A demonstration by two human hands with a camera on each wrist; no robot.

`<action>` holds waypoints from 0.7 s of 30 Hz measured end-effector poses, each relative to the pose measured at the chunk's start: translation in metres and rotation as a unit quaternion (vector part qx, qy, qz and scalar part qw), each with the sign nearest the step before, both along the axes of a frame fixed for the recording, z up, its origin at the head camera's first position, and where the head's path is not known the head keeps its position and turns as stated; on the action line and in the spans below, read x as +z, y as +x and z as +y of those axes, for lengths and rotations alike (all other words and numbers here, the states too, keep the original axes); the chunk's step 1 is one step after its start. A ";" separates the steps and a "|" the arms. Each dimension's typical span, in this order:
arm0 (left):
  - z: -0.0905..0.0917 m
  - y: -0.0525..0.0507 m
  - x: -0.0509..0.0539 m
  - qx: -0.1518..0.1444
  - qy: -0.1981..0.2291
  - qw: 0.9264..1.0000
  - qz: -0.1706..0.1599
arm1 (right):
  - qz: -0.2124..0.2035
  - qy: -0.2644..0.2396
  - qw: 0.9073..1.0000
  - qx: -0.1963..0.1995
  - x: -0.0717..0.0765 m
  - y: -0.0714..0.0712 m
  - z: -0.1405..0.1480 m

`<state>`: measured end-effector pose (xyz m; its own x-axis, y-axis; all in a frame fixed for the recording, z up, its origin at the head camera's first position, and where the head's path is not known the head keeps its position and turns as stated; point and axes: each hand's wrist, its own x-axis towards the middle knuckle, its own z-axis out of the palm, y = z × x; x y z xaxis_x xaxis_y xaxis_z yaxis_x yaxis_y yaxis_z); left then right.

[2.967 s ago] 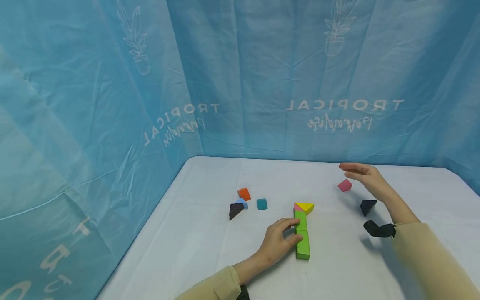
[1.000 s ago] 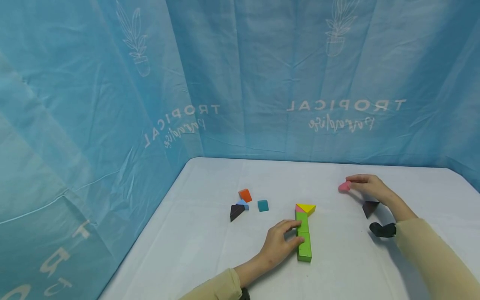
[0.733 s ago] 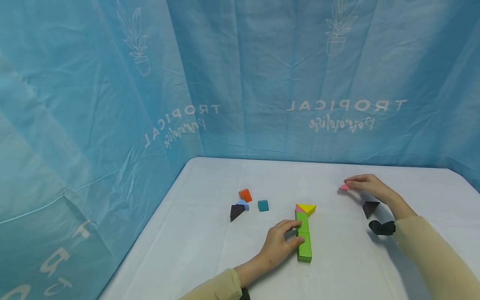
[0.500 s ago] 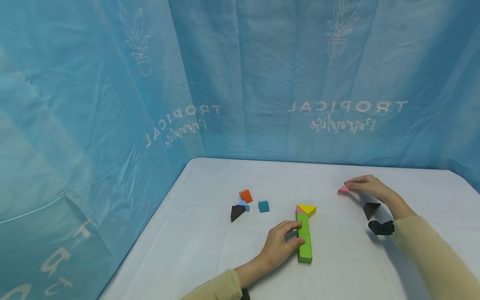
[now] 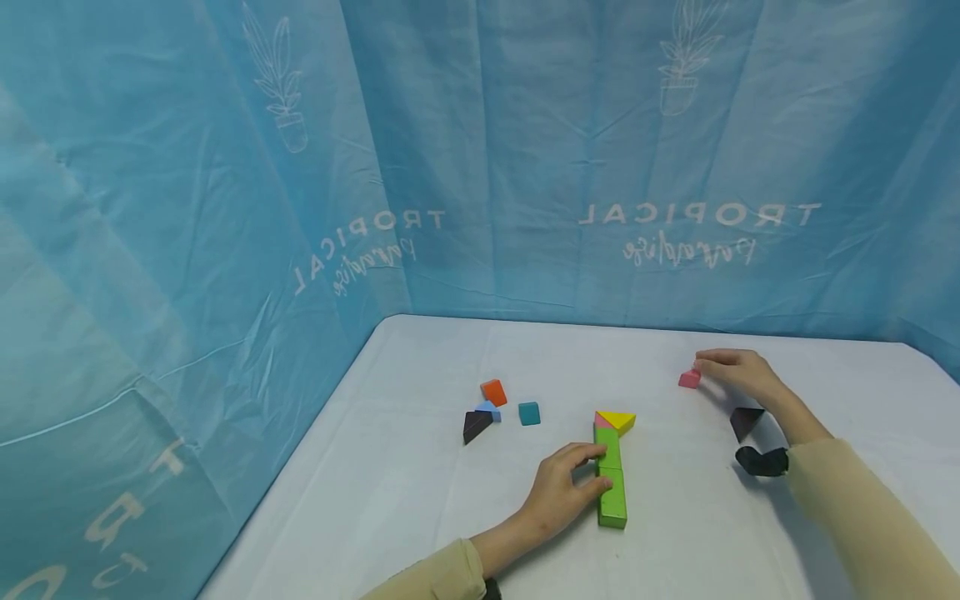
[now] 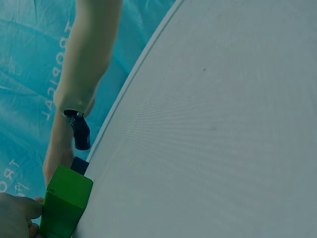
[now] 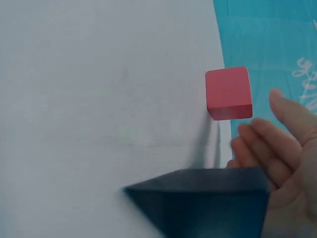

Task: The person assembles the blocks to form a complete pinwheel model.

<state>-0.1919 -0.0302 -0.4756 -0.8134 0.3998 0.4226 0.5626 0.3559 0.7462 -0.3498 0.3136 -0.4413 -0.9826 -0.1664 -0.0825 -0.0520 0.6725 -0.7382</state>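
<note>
Green blocks (image 5: 613,463): lower centre of frame, end to end, touched by left hand (image 5: 553,493), thumb and finger apart.
Pink block (image 5: 688,380): right of frame, just beside fingertips.
Right hand (image 5: 741,372): thumb spread from loosely bent fingers.

Far green block (image 5: 612,450) and near green block (image 5: 613,505), glossy and box-shaped. Lie flat on the white table (image 5: 405,467), end to end in one straight row. Touched by the left hand (image 5: 555,493), index fingertip at the far one, thumb at the near one. Pink block (image 7: 229,93), squarish and soft-edged in the right wrist view. Appears farther back, right of the row, just beside the fingertips of the right hand (image 5: 738,375); contact hard to tell.
</note>
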 end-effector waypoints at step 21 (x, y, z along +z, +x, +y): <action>0.000 0.000 -0.002 0.005 -0.001 1.000 0.010 | 0.061 0.019 0.998 0.019 -0.006 0.010 -0.006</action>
